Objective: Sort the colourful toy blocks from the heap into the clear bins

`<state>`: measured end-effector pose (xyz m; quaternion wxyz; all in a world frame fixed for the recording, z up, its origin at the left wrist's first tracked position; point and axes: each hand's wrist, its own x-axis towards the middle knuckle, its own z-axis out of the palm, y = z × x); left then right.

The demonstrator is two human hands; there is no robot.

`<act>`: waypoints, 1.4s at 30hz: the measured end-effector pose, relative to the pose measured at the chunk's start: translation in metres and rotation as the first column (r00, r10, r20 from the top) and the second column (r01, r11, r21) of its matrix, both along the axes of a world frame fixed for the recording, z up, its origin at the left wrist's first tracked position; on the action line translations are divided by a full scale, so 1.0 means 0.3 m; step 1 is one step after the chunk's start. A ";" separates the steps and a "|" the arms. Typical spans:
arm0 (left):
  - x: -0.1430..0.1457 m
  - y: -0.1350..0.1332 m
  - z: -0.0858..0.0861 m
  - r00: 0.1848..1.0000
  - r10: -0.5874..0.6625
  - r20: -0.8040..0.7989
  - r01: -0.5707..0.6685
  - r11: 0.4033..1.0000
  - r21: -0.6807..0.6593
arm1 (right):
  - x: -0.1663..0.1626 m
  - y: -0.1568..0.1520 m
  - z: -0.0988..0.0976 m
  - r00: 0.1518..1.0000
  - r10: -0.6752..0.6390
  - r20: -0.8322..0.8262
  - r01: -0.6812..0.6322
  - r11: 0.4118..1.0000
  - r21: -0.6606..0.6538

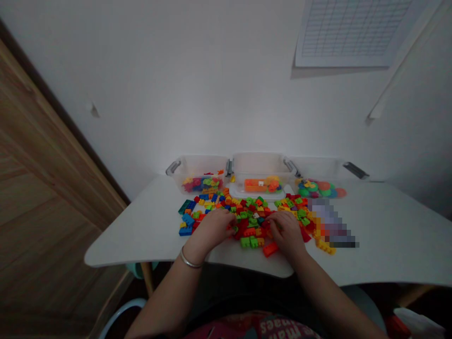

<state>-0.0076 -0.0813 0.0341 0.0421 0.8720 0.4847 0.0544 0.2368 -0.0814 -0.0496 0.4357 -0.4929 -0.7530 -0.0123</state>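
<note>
Head view: brick pile (252, 221) lies on the white table (141, 226), long axis running left to right. Left hand (219, 222) and right hand (285, 230) are at it, fingers curled; whether either grips a brick cannot be told. Near the right hand, an orange-red brick (270, 249) lies slantwise, far end pointing right.

We see a loose heap of small multicoloured plastic studded bricks (251, 221) spread across the white bench (141, 235), many overlapping at odd angles. An orange-red oblong brick (270, 249) lies slantwise near the front edge, light-green blocky bricks (245, 242) just beside it; blue rectangular bricks (185, 231) lie towards the left end.
</note>
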 end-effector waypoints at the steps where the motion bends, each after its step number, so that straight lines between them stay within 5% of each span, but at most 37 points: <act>1: 0.001 0.001 -0.002 1.000 0.006 -0.020 -0.006 1.000 0.003 | 0.000 0.000 0.000 1.000 0.000 0.001 0.000 1.000 0.000; 19: 0.013 0.004 -0.029 0.999 0.022 -0.047 -0.020 0.999 0.041 | -0.004 -0.005 0.006 1.000 0.004 -0.010 -0.004 1.000 0.000; 27: -0.021 0.020 -0.004 0.975 0.120 0.188 -0.132 0.990 0.049 | 0.001 -0.001 0.001 1.000 0.004 -0.001 -0.004 1.000 0.022; 31: -0.020 0.061 0.001 0.888 0.112 0.445 -0.181 0.977 0.116 | 0.002 0.000 -0.001 1.000 0.007 0.005 -0.007 1.000 0.028; 36: -0.059 0.182 0.007 0.680 0.117 0.724 -0.419 0.872 0.253 | 0.004 -0.001 0.001 1.000 0.011 0.002 -0.011 0.998 0.056; 42: -0.176 0.319 0.048 0.713 0.188 0.675 -0.557 0.737 0.383 | 0.002 -0.001 0.007 1.000 0.009 -0.013 -0.009 0.999 0.051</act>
